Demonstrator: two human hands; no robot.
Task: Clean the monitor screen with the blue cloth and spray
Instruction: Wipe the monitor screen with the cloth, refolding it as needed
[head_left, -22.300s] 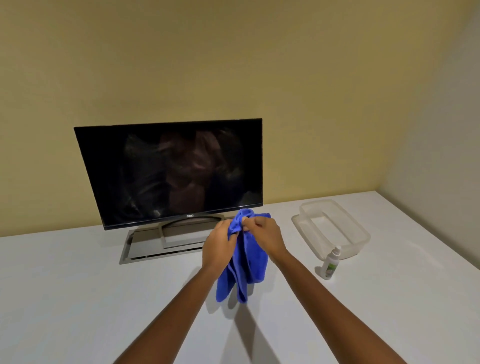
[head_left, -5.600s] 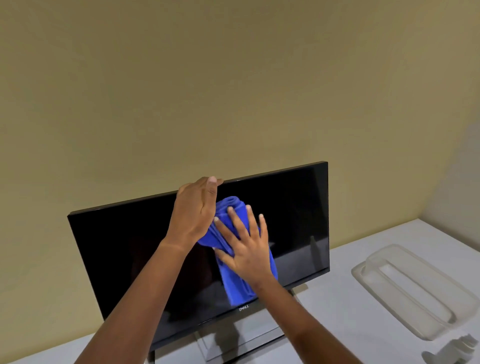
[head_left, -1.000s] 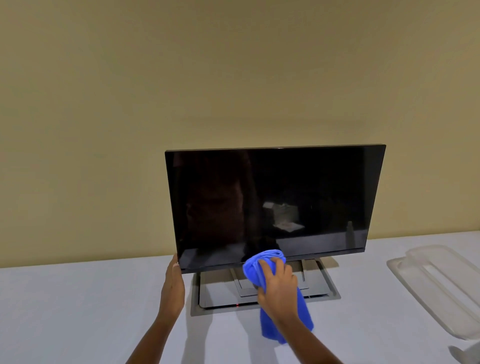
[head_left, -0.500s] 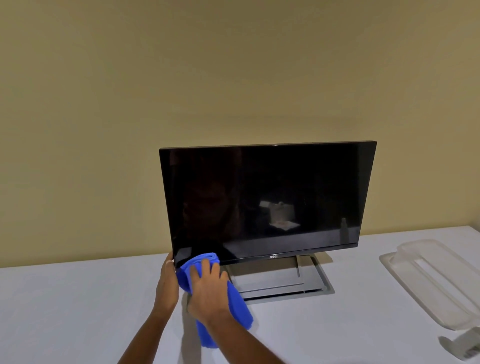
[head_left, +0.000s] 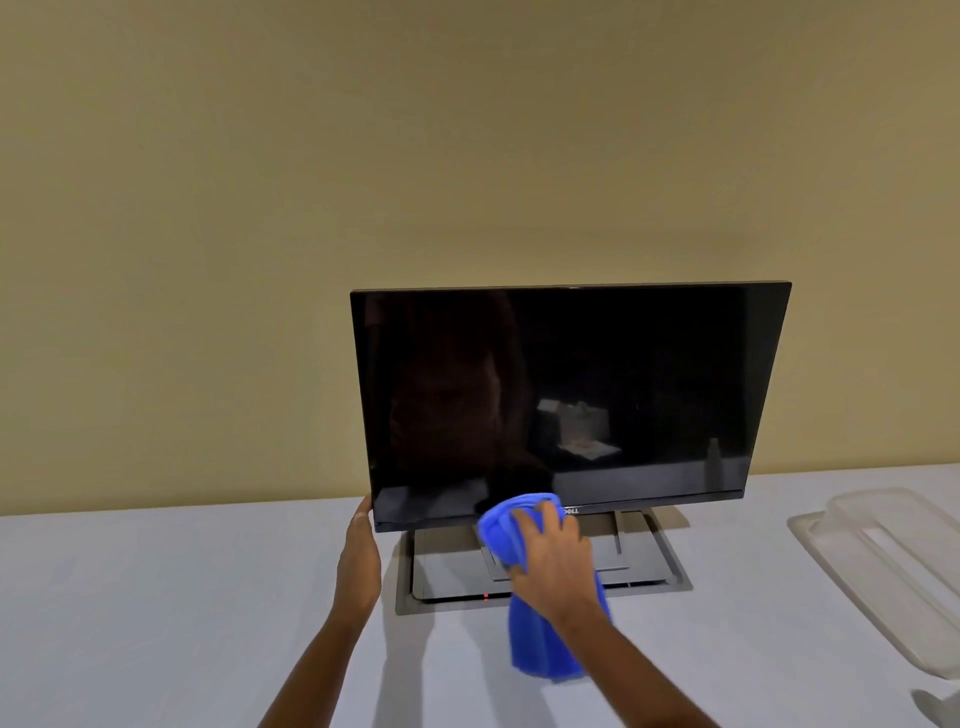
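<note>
Right hand (head_left: 551, 557) grips the bunched blue cloth (head_left: 546, 647) at the bottom edge of the monitor screen (head_left: 571, 384), glass lying toward 12 o'clock; left hand (head_left: 358, 561), fingers straight, braces the 9 o'clock corner.

One head-worn view, looking forward and slightly down.
It faces the monitor (head_left: 566, 395) almost square-on from near, above the tabletop (head_left: 156, 597); the yellow wall (head_left: 467, 130) fills the upper half, both forearms (head_left: 322, 654) enter from the bottom edge, and a clear container (head_left: 883, 561) is cut by the right edge.
</note>
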